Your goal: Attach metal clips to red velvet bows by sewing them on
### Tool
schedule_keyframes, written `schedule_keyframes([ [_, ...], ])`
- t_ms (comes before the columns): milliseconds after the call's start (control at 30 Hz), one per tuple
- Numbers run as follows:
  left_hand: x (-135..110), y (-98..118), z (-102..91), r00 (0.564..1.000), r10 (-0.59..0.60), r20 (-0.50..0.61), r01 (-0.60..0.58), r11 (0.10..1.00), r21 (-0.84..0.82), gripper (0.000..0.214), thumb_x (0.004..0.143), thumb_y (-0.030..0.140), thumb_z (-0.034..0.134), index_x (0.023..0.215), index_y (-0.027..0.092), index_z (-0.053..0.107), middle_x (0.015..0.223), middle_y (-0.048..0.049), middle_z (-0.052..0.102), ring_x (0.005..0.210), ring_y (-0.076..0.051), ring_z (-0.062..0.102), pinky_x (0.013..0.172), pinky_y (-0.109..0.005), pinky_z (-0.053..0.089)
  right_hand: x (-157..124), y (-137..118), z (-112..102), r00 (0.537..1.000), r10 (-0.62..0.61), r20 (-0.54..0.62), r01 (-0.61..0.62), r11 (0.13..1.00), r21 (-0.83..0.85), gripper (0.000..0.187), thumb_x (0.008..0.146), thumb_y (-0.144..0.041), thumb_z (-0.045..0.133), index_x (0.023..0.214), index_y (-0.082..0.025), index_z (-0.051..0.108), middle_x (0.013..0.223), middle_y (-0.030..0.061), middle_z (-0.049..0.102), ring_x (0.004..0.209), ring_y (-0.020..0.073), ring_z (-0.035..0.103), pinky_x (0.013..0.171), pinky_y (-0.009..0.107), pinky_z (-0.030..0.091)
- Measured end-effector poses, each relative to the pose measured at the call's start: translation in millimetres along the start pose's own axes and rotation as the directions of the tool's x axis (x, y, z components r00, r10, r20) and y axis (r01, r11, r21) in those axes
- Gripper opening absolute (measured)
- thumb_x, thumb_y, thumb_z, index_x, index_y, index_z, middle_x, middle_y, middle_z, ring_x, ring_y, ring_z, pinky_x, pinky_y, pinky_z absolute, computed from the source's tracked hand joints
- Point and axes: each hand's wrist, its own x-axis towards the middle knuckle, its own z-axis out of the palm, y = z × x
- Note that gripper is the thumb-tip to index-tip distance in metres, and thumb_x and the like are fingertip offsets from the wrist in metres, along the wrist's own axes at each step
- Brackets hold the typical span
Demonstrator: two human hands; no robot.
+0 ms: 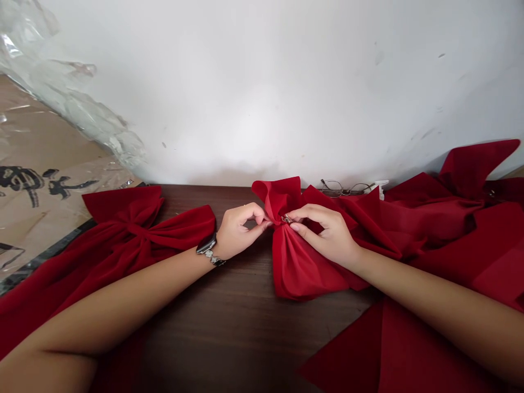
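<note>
Left hand (pixel 239 232) and right hand (pixel 323 234) both at the pinched middle of a red bow (pixel 297 267), which lies on a dark wood table (pixel 229 333) near its far edge. Left fingertips (pixel 262 224) closed on the gathered cloth from the left side, right thumb and index closed on it from the right, so both grips are shut. Small metal piece (pixel 286 219) at the pinch, partly covered by fingers and too small to tell exactly, maybe a clip or pin. Bow's upper loop stands up, lower part fans toward the person, right part runs under the right hand and merges into more red fabric (pixel 462 229), so can't tell where one piece ends. That pile is cut off by the frame at right and bottom. Second red bow (pixel 131 224) on the left, tied in the middle, its lower end cut off and partly behind the left forearm. Watch (pixel 207 245) on left wrist. Glasses (pixel 339 188) and white plastic item (pixel 380 188) at the wall, partly hidden by fabric, item unclear. Brown paper (pixel 41 180) with black characters and clear plastic (pixel 69 98) upper left, against a white wall (pixel 262 82)
</note>
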Motion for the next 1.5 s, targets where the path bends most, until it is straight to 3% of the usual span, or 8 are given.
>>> schedule_keyframes([
  [267,-2,4,3.5,0.991,-0.127,0.038,0.129,0.991,-0.043,0.017,0.079,0.018,0.064,0.067,0.018,0.052,0.066,0.0004,0.064,0.058,-0.009,0.060,0.054,-0.018,0.047,-3,6,4,0.999,0.034,0.033,-0.035,0.999,0.012,0.014,0.087,-0.018,0.064,0.097,-0.021,0.072,0.094,0.0052,0.075,0.085,0.0172,0.071,0.077,0.032,0.059],
  [500,2,16,6.5,0.927,-0.347,0.143,0.370,0.782,-0.501,0.015,0.081,0.018,0.061,0.091,0.019,0.050,0.080,-0.0008,0.068,0.075,-0.012,0.068,0.078,-0.028,0.058,-2,4,4,0.998,0.007,-0.065,-0.010,0.999,-0.045,0.010,0.086,-0.019,0.063,0.096,-0.021,0.067,0.089,0.0044,0.070,0.080,0.0175,0.067,0.074,0.033,0.058],
  [800,2,17,18.8,0.653,-0.659,0.373,0.686,0.307,-0.659,0.028,0.070,0.032,0.080,0.080,0.013,0.061,0.081,-0.0005,0.067,0.075,-0.009,0.063,0.078,-0.023,0.054,0,1,5,0.995,-0.094,-0.025,0.092,0.995,-0.048,0.010,0.086,-0.012,0.063,0.081,-0.020,0.063,0.081,0.0026,0.065,0.079,0.0158,0.063,0.072,0.031,0.052],
  [967,1,13,20.6,0.680,-0.641,0.356,0.648,0.297,-0.701,0.021,0.071,0.029,0.080,0.076,0.013,0.066,0.084,-0.0021,0.069,0.080,-0.011,0.063,0.083,-0.027,0.052,8,-4,-4,0.997,0.077,0.020,-0.079,0.976,0.203,0.006,0.091,-0.020,0.058,0.085,-0.021,0.058,0.090,0.0038,0.068,0.088,0.0163,0.064,0.080,0.032,0.053],
  [1100,0,9,22.6,0.724,-0.612,0.319,0.599,0.328,-0.730,0.019,0.074,0.029,0.077,0.079,0.013,0.067,0.086,-0.0018,0.069,0.083,-0.011,0.062,0.089,-0.027,0.047,25,-24,-31,0.971,0.239,-0.011,-0.191,0.800,0.569,0.014,0.091,-0.034,0.060,0.085,-0.024,0.053,0.092,0.0023,0.070,0.089,0.0185,0.068,0.087,0.038,0.054],
  [1200,-2,8,23.8,0.734,-0.612,0.293,0.595,0.371,-0.713,0.020,0.076,0.031,0.076,0.082,0.013,0.068,0.085,-0.0014,0.068,0.083,-0.012,0.060,0.088,-0.027,0.045,36,-49,-60,0.965,0.263,-0.011,-0.178,0.684,0.707,0.009,0.090,-0.030,0.062,0.085,-0.026,0.055,0.081,-0.0032,0.066,0.059,0.0128,0.062,0.071,0.033,0.055],
  [1333,-3,11,23.8,0.735,-0.602,0.313,0.600,0.361,-0.714,0.025,0.078,0.033,0.075,0.091,0.013,0.069,0.091,-0.0035,0.069,0.089,-0.015,0.061,0.093,-0.031,0.043,41,-75,-86,0.936,0.295,-0.192,-0.115,0.771,0.626,0.010,0.086,-0.027,0.067,0.080,-0.029,0.059,0.064,-0.0029,0.047,0.041,0.0113,0.028,0.043,0.033,0.033],
  [1500,0,14,23.1,0.755,-0.579,0.309,0.586,0.384,-0.714,0.026,0.079,0.036,0.073,0.093,0.015,0.067,0.095,-0.0044,0.068,0.089,-0.015,0.060,0.091,-0.031,0.045,40,-76,-83,0.892,0.247,-0.380,-0.079,0.910,0.407,0.010,0.090,-0.026,0.060,0.082,-0.032,0.061,0.062,0.0006,0.034,0.052,0.0183,0.030,0.049,0.035,0.028],
])
